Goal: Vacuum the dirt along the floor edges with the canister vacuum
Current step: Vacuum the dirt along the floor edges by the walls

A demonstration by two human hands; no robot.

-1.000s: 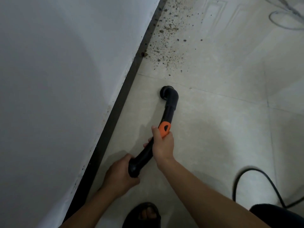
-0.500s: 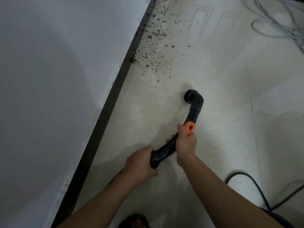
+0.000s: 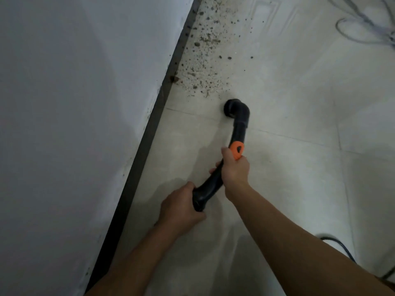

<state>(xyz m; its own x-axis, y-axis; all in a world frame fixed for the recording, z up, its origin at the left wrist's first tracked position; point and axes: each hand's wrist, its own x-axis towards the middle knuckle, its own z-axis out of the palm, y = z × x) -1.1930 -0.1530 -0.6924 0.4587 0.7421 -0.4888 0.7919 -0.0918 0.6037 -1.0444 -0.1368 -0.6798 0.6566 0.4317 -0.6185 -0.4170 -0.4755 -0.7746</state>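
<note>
Dirt (image 3: 204, 79) just beside vacuum wand (image 3: 239, 129)

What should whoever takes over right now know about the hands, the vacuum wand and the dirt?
Left hand grips the rear end of the black vacuum wand. Right hand grips it further forward, just behind the orange collar.
The nozzle is down at the near edge of the dirt patch, apart from the dark baseboard.
Done: the near tile by the hands shows no loose dirt.
Left: the whole patch ahead along the baseboard. Mind the black cable at lower right.
</note>
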